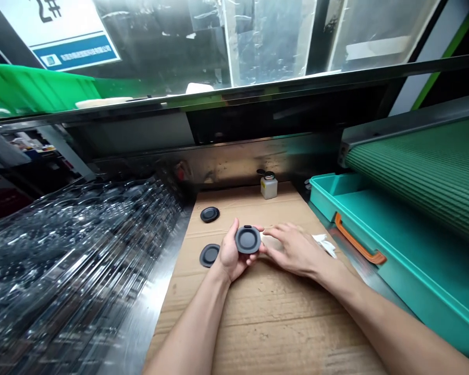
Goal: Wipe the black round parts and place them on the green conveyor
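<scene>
My left hand (231, 255) is closed around the edge of a round dark grey lid-like part (247, 239), with its dished face up and a small tab at the top. My right hand (295, 249) is at the part's right side, thumb and forefinger close to its rim. Its fingers are curled over a white cloth (272, 241), mostly hidden under the hand; white material (325, 245) also shows past its far side. Two similar dark parts lie to the left on the cardboard, an upper round part (210, 214) and a lower round part (210, 255).
A small square bottle (269, 186) with a dark cap stands at the back of the cardboard sheet (273, 323). Clear plastic trays (82, 260) are stacked at left. A teal bin (406, 276) with an orange handle sits right, below a green conveyor belt (426, 156).
</scene>
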The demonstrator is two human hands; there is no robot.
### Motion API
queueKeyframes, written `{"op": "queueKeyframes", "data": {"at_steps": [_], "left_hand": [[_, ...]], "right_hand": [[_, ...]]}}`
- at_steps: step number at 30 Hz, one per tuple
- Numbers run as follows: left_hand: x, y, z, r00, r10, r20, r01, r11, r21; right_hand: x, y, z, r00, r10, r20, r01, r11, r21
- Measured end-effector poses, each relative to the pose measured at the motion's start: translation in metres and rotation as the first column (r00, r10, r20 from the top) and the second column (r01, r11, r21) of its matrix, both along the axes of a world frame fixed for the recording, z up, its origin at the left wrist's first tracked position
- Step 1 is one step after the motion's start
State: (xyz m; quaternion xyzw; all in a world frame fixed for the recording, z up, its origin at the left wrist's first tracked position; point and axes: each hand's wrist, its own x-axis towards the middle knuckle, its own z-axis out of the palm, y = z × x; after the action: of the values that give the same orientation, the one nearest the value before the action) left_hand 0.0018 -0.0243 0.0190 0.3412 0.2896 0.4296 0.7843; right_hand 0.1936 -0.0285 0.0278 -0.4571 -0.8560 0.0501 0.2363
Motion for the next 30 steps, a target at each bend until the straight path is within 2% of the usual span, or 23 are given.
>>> {"op": "queueKeyframes", "data": {"at_steps": [2,4,8,10,12,14,18,22,25,30], "left_hand": [[-0.003,0.001,0.002,0.999,0.039,0.024,-0.039,0.999,0.016],[-0.006,0.001,0.004,0.997,0.070,0.044,-0.071,0.997,0.025],[-0.006,0.005,0.005,0.986,0.128,0.109,-0.129,0.992,0.003],[-0.002,0.006,0.003,0.973,0.160,0.164,-0.160,0.987,-0.014],[0.004,0.007,0.001,0.964,0.174,0.199,-0.166,0.985,-0.057],[0.008,0.006,0.000,0.960,0.160,0.229,-0.139,0.985,-0.106],[0.010,0.004,0.001,0.926,0.129,0.354,-0.084,0.986,-0.141],[0.009,0.001,0.003,0.896,0.134,0.423,-0.076,0.986,-0.151],[0.011,0.001,0.004,0.886,0.104,0.452,-0.049,0.990,-0.132],[0.013,-0.001,0.007,0.874,0.158,0.460,-0.112,0.986,-0.127]], "right_hand": [[-0.001,0.000,-0.006,0.997,0.068,0.034,-0.067,0.997,-0.041],[-0.001,0.004,-0.009,0.996,0.087,0.001,-0.086,0.995,-0.042],[-0.007,0.003,-0.004,0.959,-0.018,-0.284,0.047,0.994,0.095],[-0.017,-0.005,0.000,0.937,0.023,-0.349,0.034,0.987,0.155],[-0.030,-0.014,0.000,0.950,0.122,-0.287,-0.072,0.981,0.179],[-0.041,-0.021,-0.004,0.966,0.168,-0.196,-0.129,0.972,0.195],[-0.052,-0.022,-0.013,0.989,0.087,-0.118,-0.053,0.963,0.264],[-0.051,-0.022,-0.014,0.995,0.096,-0.036,-0.084,0.966,0.244],[-0.049,-0.021,-0.014,0.997,0.071,-0.043,-0.057,0.964,0.260],[-0.049,-0.021,-0.013,0.988,0.144,-0.060,-0.123,0.954,0.274]]}}
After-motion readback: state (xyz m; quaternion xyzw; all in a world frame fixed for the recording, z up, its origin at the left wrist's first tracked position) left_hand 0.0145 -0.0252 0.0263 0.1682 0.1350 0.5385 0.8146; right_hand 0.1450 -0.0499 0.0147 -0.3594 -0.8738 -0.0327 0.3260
